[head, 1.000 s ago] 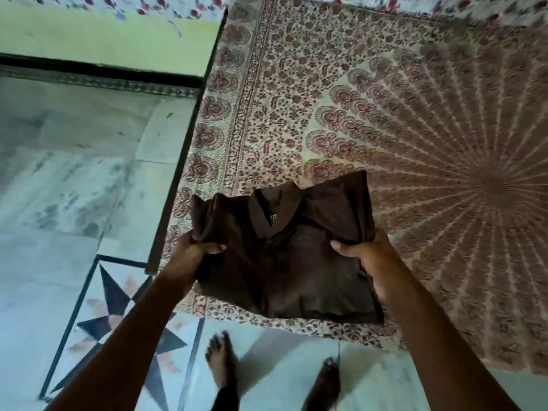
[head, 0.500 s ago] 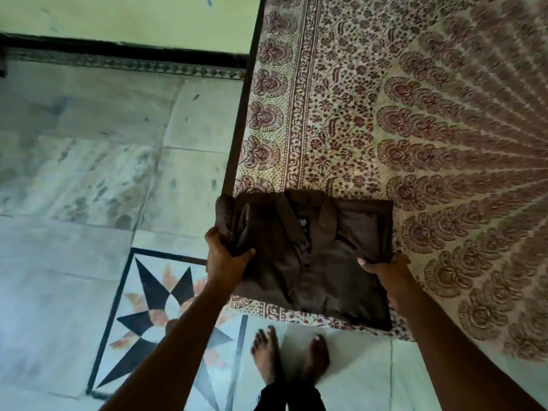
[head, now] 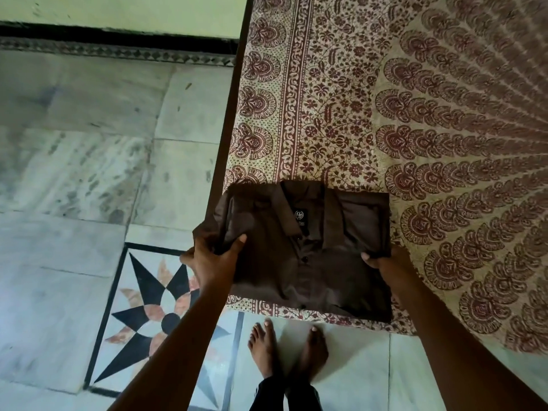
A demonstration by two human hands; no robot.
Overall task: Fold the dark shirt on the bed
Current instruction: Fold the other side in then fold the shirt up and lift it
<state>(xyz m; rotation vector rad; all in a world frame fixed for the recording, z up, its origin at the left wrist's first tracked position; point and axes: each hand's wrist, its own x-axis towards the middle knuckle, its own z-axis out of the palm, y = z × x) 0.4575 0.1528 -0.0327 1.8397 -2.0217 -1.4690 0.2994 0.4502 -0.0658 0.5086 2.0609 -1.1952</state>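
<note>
The dark brown shirt (head: 314, 256) is folded into a rectangle, collar and label facing up, at the near left corner of the bed (head: 370, 93). My left hand (head: 212, 258) grips its left edge, thumb on top, where the cloth hangs past the bed's side. My right hand (head: 384, 264) pinches the right edge, thumb on top and fingers hidden underneath.
The bed carries a cream and maroon patterned sheet that spreads right and far. Its dark frame edge (head: 228, 120) runs along the left. Marble floor (head: 74, 161) with a star inlay (head: 154, 315) lies to the left. My bare feet (head: 287, 348) stand at the bed's near edge.
The shirt has been shifted left toward the bed's corner and laid flatter and squarer. Both hands kept their hold on its side edges. The view has moved closer.
</note>
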